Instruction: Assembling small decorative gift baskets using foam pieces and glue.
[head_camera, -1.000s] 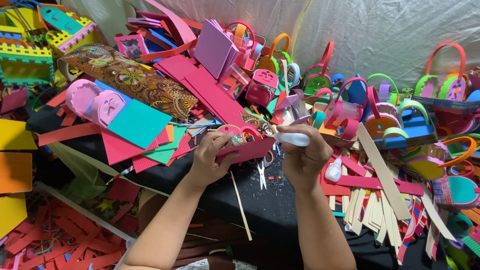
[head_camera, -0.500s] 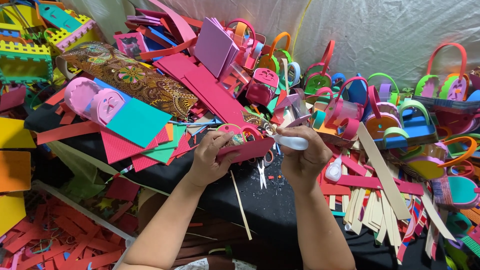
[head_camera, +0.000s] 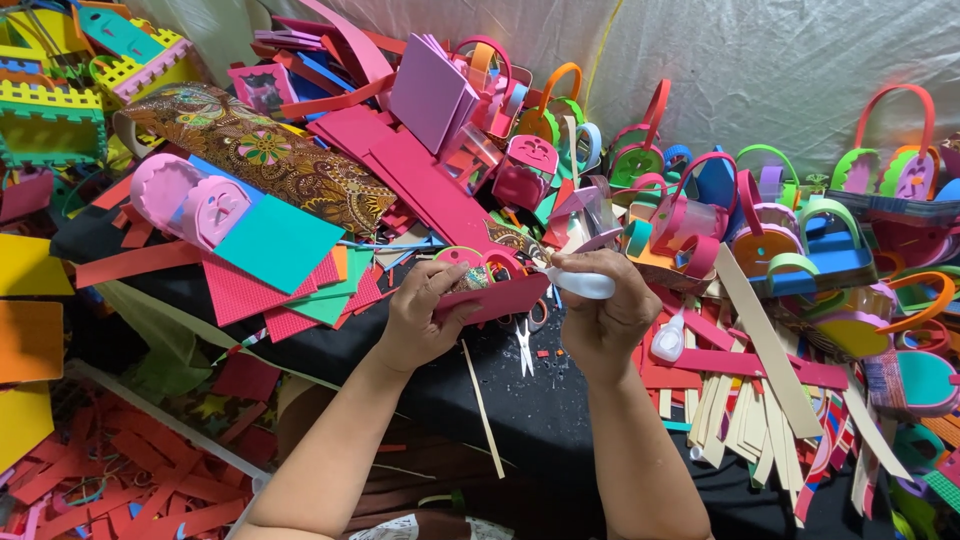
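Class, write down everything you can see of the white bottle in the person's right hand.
The white bottle is small, smooth and looks like plastic. It lies almost level, its narrow end pointing left toward the pink foam piece held by the left hand. The right hand grips it from above, fingers covering much of its body. Whether the tip touches the foam cannot be told.

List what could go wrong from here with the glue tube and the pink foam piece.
1. The right hand squeezes a small white glue tube against the pink foam basket piece held by the left hand; glue may smear onto fingers.
2. Silver scissors lie open just below the hands on the black cloth; a lowered wrist might catch the blades.
3. Loose foam strips crowd the right side; drips could stick them together.
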